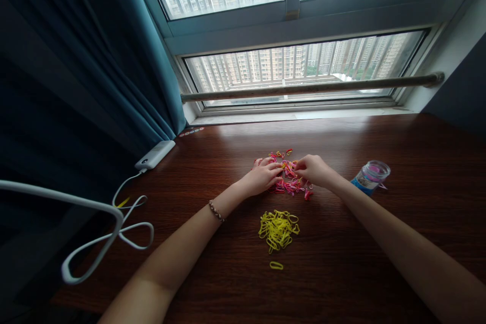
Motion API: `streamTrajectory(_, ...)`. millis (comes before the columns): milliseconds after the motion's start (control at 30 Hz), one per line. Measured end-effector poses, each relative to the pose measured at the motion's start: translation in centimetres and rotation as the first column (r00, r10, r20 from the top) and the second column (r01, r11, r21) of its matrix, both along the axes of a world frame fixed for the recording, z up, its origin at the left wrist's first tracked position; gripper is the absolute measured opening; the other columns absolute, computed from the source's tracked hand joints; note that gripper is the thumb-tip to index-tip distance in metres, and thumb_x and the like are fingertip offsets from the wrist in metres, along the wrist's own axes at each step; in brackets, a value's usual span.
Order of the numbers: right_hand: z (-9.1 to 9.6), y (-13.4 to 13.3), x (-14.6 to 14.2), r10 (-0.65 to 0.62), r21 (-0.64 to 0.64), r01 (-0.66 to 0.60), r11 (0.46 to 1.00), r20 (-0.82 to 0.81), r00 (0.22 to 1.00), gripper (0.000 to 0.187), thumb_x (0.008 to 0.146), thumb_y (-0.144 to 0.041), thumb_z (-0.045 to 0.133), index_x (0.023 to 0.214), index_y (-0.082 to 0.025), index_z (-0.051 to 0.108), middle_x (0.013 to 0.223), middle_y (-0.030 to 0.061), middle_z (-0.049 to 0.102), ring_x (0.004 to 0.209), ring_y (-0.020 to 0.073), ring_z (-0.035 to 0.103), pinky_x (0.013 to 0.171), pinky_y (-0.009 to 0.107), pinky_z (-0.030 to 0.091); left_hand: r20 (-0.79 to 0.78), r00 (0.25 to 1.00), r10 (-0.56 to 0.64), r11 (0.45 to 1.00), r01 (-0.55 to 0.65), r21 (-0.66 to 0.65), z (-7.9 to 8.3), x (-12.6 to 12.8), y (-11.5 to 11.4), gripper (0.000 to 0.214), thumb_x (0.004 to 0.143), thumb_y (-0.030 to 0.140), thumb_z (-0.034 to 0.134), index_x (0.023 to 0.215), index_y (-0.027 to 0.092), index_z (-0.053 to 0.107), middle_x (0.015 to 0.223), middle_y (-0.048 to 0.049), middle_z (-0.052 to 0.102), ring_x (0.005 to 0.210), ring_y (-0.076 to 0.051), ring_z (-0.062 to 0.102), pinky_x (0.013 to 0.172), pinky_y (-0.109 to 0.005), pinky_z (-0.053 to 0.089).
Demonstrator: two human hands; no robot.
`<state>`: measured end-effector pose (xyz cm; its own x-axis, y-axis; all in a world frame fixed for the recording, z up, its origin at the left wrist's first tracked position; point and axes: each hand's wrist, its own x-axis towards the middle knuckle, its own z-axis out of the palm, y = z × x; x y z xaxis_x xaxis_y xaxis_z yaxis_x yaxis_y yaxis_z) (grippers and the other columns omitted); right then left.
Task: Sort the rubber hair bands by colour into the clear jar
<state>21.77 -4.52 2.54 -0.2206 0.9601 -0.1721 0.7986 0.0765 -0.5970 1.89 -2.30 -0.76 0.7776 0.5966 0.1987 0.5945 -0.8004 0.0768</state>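
Observation:
A heap of small pink rubber bands (289, 185), with a few yellow and orange ones mixed in, lies on the dark wooden table (379, 243). My left hand (261, 177) rests on its left side, fingers curled into the bands. My right hand (313, 168) is at its right side, fingertips pinched together on a band in the heap. Nearer to me lies a separate pile of yellow rubber bands (278, 228), with one stray yellow band (276, 265) in front of it. A bracelet sits on my left wrist.
A small clear jar (370, 176) lies on its side right of my right hand. A white power bank (155, 155) with its white cable (125, 233) lies at the table's left. A teal curtain (94, 61) hangs left; the window sill runs behind.

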Motion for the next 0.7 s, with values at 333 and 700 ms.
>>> streamTrajectory(333, -1.8, 0.8, 0.6, -0.083, 0.168, 0.052, 0.984, 0.181, 0.980, 0.026, 0.071, -0.011, 0.052, 0.088, -0.021, 0.068, 0.085, 0.0079, 0.068, 0.079, 0.0179, 0.062, 0.063, 0.021, 0.040, 0.132, 0.991, -0.026, 1.000, 0.026, -0.002, -0.2, 0.0, 0.5, 0.027, 0.087, 0.031, 0.040, 0.104, 0.020, 0.059, 0.105, -0.0074, 0.059, 0.107, -0.021, 0.045, 0.094, -0.040, 0.034)
streamTrajectory(700, -2.4, 1.0, 0.5, 0.003, 0.167, -0.043, 0.985, 0.231, 0.973, 0.028, 0.065, -0.003, 0.048, 0.079, -0.018, 0.067, 0.088, 0.0059, 0.066, 0.086, 0.0165, 0.058, 0.069, 0.019, 0.037, 0.519, 0.811, 0.270, 0.934, -0.090, -0.345, 1.3, -0.4, 0.8, 0.014, 0.072, 0.027, 0.062, 0.072, 0.013, 0.060, 0.069, -0.0015, 0.063, 0.063, -0.012, 0.058, 0.060, -0.022, 0.045)
